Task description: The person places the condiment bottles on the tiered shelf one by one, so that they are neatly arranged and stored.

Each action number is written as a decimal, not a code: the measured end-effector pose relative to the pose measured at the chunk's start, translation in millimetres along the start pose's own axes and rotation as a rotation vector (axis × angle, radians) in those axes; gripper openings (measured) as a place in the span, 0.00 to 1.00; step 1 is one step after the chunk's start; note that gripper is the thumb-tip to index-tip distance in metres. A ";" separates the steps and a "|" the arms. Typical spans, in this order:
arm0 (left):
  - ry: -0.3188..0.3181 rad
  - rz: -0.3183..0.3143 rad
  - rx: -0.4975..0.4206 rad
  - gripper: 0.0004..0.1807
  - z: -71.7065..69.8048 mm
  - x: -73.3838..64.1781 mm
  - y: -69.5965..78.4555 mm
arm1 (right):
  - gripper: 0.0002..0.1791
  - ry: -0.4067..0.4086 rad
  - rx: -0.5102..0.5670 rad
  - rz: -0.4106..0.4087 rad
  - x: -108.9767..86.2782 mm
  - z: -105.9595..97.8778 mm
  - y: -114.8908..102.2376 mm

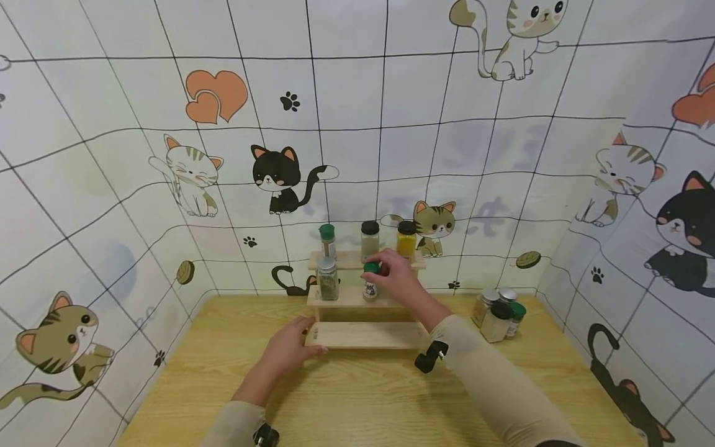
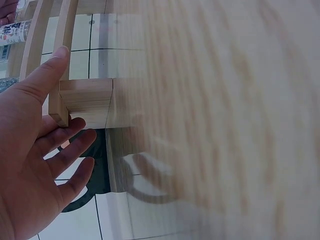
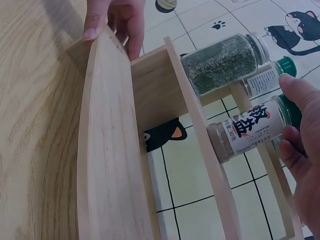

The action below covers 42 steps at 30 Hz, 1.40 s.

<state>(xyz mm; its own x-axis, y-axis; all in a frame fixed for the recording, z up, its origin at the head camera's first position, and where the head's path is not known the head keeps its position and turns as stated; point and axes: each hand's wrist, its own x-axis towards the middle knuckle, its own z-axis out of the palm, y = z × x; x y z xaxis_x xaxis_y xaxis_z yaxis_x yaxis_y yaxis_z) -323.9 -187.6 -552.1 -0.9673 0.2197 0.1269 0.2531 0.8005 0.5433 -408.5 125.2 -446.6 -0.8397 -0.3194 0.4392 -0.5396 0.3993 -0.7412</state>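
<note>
A small wooden tiered spice rack (image 1: 365, 336) stands on the table against the wall. My right hand (image 1: 401, 279) pinches the green cap of a seasoning bottle (image 3: 252, 126), whose base is right at the middle shelf. White with dark characters, its label shows in the right wrist view. To its left on that shelf is a glass jar of dried green herbs (image 1: 328, 280). At the rack's lower left corner, my left hand (image 1: 286, 346) holds the end of the bottom shelf, thumb above and fingers below, as the left wrist view shows.
On the top shelf stand a green-capped bottle (image 1: 327, 239), a black-capped jar (image 1: 370, 240) and a yellow spice jar (image 1: 406, 239). Several more jars (image 1: 496, 323) are grouped on the table (image 1: 357, 397) at the right. Cat-patterned sheeting (image 1: 357, 143) encloses the back and sides.
</note>
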 end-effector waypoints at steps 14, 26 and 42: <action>-0.006 0.001 0.006 0.47 -2.4 -1.1 1.8 | 0.30 0.004 0.026 0.069 -6.9 9.4 3.7; 0.000 -0.003 0.009 0.48 1.2 -0.5 -0.3 | 0.25 0.039 -0.008 0.143 -53.8 -23.2 14.8; -0.002 -0.019 0.000 0.47 0.9 -0.7 0.1 | 0.18 0.299 -0.378 0.125 -149.3 -130.1 57.5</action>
<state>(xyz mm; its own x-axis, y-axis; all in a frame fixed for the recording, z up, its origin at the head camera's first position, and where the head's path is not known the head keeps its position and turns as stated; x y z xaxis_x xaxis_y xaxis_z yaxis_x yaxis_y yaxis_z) -323.1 -187.1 -552.9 -0.9718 0.2060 0.1148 0.2350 0.8046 0.5453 -322.1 307.6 -488.7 -0.8503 -0.0106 0.5261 -0.3717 0.7198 -0.5862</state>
